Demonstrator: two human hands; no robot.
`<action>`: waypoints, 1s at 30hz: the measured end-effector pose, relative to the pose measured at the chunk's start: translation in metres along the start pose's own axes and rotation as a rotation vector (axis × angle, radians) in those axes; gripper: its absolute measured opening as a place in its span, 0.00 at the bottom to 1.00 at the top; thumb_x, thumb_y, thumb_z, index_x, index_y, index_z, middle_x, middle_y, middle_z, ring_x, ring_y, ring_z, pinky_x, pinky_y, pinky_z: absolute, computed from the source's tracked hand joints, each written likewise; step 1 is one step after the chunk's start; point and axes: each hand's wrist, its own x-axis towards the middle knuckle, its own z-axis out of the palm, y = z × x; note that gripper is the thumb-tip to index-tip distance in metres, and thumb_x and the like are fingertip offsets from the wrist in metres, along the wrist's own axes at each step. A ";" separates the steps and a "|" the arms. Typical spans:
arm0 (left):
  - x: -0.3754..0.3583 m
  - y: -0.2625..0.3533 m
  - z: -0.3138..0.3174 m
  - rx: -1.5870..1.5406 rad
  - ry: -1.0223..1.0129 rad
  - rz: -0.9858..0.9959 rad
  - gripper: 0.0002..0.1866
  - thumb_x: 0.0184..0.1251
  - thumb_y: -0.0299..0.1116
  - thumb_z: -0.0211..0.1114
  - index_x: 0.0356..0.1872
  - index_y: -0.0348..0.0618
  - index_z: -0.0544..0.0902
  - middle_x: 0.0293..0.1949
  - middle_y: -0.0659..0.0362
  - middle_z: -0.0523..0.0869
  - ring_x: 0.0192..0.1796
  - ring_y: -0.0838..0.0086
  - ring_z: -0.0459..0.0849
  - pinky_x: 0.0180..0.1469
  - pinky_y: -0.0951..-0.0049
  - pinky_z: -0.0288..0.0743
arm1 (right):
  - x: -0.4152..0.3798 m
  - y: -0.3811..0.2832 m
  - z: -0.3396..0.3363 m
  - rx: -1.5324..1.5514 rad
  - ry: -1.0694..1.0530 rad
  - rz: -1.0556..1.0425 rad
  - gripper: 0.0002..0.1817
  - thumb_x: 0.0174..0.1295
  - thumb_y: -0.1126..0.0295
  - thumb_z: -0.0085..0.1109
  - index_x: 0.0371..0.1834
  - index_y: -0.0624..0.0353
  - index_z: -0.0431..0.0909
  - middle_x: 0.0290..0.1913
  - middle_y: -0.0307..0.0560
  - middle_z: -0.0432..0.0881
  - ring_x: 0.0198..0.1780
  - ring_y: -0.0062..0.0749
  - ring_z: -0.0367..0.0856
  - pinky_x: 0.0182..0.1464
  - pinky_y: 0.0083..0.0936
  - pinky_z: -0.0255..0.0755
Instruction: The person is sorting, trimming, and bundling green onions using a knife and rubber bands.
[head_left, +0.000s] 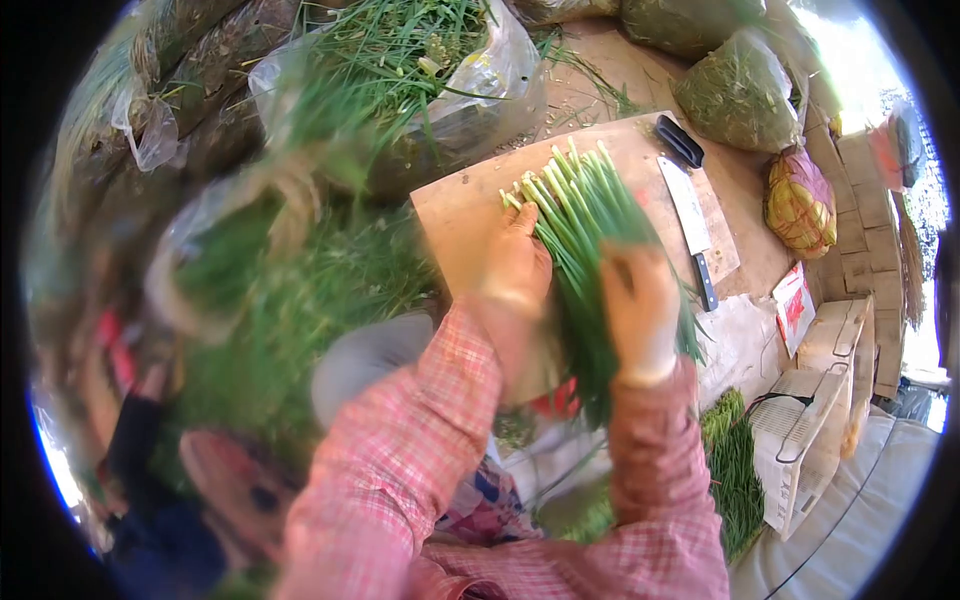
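A bunch of chives point(575, 200), long and green with pale stem ends pointing away from me, lies across a wooden board point(450, 215). My left hand point(522, 258) is closed around its left side near the pale ends, thumb on top. Over the leaves farther down, my right hand point(640, 305) is curled with bent fingers against the bunch; it is slightly blurred. To the right of the bunch rests a knife point(688, 215), its black handle toward me. A black, elongated tray-like object point(679, 140) sits above the knife.
An open plastic bag point(500, 60) of loose greens stands at the back, beside stuffed bags point(745, 90). A wrapped bundle point(800, 203) and a pale crate point(805, 440) are on the right, near more chives point(735, 470). Another person's dark sleeve point(135, 440) shows at lower left.
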 end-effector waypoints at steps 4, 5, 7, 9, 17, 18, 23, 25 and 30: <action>-0.003 0.000 0.002 0.024 0.013 -0.023 0.13 0.69 0.25 0.49 0.52 0.36 0.72 0.46 0.54 0.79 0.47 0.71 0.79 0.52 0.72 0.74 | 0.039 0.024 0.039 -0.127 -0.041 0.126 0.07 0.51 0.67 0.60 0.33 0.54 0.77 0.34 0.49 0.77 0.36 0.46 0.77 0.37 0.37 0.70; -0.006 0.001 0.003 0.038 0.005 -0.004 0.13 0.68 0.25 0.49 0.52 0.35 0.72 0.47 0.54 0.79 0.47 0.71 0.79 0.52 0.72 0.74 | 0.043 0.026 0.043 -0.164 -0.049 0.099 0.07 0.51 0.67 0.60 0.32 0.53 0.77 0.33 0.49 0.77 0.35 0.46 0.77 0.36 0.38 0.70; -0.014 0.000 -0.002 0.770 -0.002 0.353 0.13 0.68 0.25 0.50 0.52 0.36 0.72 0.46 0.55 0.79 0.46 0.71 0.79 0.51 0.73 0.74 | 0.050 0.027 0.048 -0.236 -0.072 0.042 0.06 0.51 0.65 0.60 0.30 0.52 0.77 0.31 0.48 0.77 0.33 0.47 0.77 0.35 0.39 0.70; -0.021 0.005 0.019 0.489 0.128 0.177 0.14 0.68 0.25 0.51 0.53 0.36 0.72 0.45 0.56 0.79 0.45 0.72 0.79 0.50 0.75 0.74 | 0.057 0.029 0.050 -0.261 -0.105 0.029 0.06 0.51 0.65 0.59 0.29 0.52 0.77 0.29 0.49 0.78 0.32 0.48 0.77 0.34 0.40 0.71; -0.015 0.006 0.028 0.023 0.228 -0.037 0.14 0.68 0.26 0.52 0.54 0.39 0.73 0.44 0.58 0.80 0.44 0.74 0.79 0.47 0.76 0.74 | 0.079 0.014 0.059 -0.165 -0.205 0.141 0.10 0.53 0.64 0.58 0.37 0.53 0.79 0.31 0.51 0.80 0.34 0.46 0.78 0.38 0.34 0.72; -0.012 0.005 0.024 0.005 0.183 -0.030 0.14 0.68 0.26 0.52 0.53 0.40 0.73 0.44 0.58 0.80 0.44 0.74 0.79 0.47 0.75 0.74 | 0.077 0.010 0.055 -0.107 -0.176 0.144 0.12 0.52 0.64 0.59 0.40 0.53 0.77 0.36 0.52 0.79 0.37 0.46 0.78 0.40 0.35 0.71; 0.010 -0.008 0.000 -0.086 -0.009 -0.016 0.12 0.68 0.26 0.52 0.51 0.41 0.75 0.43 0.59 0.81 0.43 0.73 0.79 0.48 0.74 0.73 | 0.021 -0.015 0.018 -0.304 -0.084 -0.185 0.31 0.47 0.66 0.64 0.58 0.56 0.67 0.55 0.50 0.70 0.52 0.47 0.70 0.52 0.41 0.63; 0.015 -0.006 -0.004 -0.058 -0.091 -0.088 0.11 0.67 0.24 0.52 0.49 0.41 0.75 0.43 0.59 0.81 0.44 0.73 0.78 0.51 0.74 0.72 | -0.001 -0.016 0.021 -0.369 -0.190 -0.145 0.37 0.44 0.66 0.66 0.61 0.57 0.64 0.57 0.48 0.68 0.55 0.48 0.66 0.55 0.42 0.60; -0.016 0.023 0.014 0.420 -0.070 0.257 0.13 0.64 0.27 0.55 0.49 0.37 0.75 0.44 0.56 0.81 0.48 0.68 0.78 0.54 0.69 0.71 | -0.018 0.022 0.043 -0.358 -0.124 -0.131 0.42 0.38 0.71 0.67 0.64 0.56 0.61 0.58 0.45 0.67 0.56 0.44 0.65 0.56 0.40 0.60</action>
